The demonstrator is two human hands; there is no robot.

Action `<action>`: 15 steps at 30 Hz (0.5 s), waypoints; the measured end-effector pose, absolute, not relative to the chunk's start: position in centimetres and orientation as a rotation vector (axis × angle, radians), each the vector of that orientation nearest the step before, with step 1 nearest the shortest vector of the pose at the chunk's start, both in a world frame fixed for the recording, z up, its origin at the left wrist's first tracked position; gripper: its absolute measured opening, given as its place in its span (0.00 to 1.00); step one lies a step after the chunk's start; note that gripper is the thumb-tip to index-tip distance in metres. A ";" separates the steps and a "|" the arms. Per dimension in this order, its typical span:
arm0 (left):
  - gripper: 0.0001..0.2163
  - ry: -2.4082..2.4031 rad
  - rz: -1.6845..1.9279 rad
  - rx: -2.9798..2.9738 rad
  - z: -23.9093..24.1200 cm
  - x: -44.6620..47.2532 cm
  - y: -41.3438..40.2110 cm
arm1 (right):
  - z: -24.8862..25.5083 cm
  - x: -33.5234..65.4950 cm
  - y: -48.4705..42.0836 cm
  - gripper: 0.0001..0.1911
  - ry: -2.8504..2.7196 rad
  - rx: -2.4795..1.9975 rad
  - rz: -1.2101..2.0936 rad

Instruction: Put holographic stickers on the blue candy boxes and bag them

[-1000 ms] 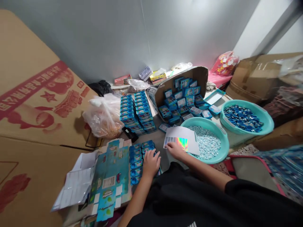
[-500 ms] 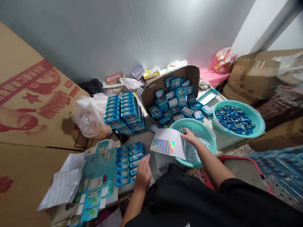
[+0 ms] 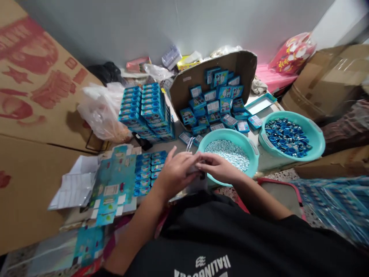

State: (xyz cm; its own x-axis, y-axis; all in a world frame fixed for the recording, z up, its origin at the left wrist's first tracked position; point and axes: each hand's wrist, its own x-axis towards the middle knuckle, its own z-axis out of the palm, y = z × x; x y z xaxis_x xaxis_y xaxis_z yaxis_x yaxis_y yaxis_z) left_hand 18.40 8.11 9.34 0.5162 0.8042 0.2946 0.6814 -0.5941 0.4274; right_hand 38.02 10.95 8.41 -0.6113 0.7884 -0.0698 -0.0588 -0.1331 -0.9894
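Note:
My left hand (image 3: 179, 169) and my right hand (image 3: 219, 167) meet in front of my body, fingers bent and pressed close together. Thin white edges of the sticker sheet (image 3: 189, 144) rise above the left fingers; its shiny stickers are hidden now. The right fingers pinch at the sheet by the left hand's fingertips, where details are blurred. Just behind the right hand is a turquoise basin (image 3: 255, 161) of small pale blue pellets (image 3: 227, 151). To the left of the left hand stand rows of small blue boxes (image 3: 143, 173).
Stacked blue boxes (image 3: 151, 104) stand behind. A tilted carton (image 3: 184, 86) holds many loose blue packs (image 3: 213, 107). At right is a second basin (image 3: 318, 142) with blue caps (image 3: 285, 138). A flattened printed carton (image 3: 112, 181) and papers (image 3: 72, 188) lie left; a red-framed stool (image 3: 279, 192) stands right.
Both hands have come together in front of my body. The sticker sheet moved from over the pellet basin to between the hands and now shows edge-on. The view has tilted downward.

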 end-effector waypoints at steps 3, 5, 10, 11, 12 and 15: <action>0.18 1.279 0.781 2.383 9.8 16.7 8.0 | 8.8 36.3 9.8 0.16 -1.276 -0.869 1.826; 0.16 1.339 0.917 2.280 9.7 15.7 7.4 | 8.6 35.6 9.3 0.16 -1.204 -0.917 1.846; 0.15 1.392 1.220 2.253 9.6 14.6 5.9 | 9.3 33.5 8.0 0.14 -1.165 -0.940 1.757; 0.15 1.394 1.256 2.258 9.8 14.5 5.6 | 9.6 33.0 7.8 0.13 -1.158 -0.925 1.726; 0.15 1.404 1.277 2.258 10.0 14.3 5.5 | 10.0 32.5 7.5 0.12 -1.152 -0.911 1.694; 0.16 1.431 1.278 2.225 10.8 13.5 5.1 | 10.7 31.2 6.9 0.12 -1.177 -0.894 1.617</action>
State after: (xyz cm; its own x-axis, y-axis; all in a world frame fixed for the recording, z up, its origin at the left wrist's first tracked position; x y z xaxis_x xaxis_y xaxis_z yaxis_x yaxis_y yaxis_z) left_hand 13.54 5.14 10.76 0.1558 0.8180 0.5537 0.6425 -0.5097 0.5722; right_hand 31.23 6.87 10.73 -0.3175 0.9475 -0.0386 -0.2545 -0.1244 -0.9590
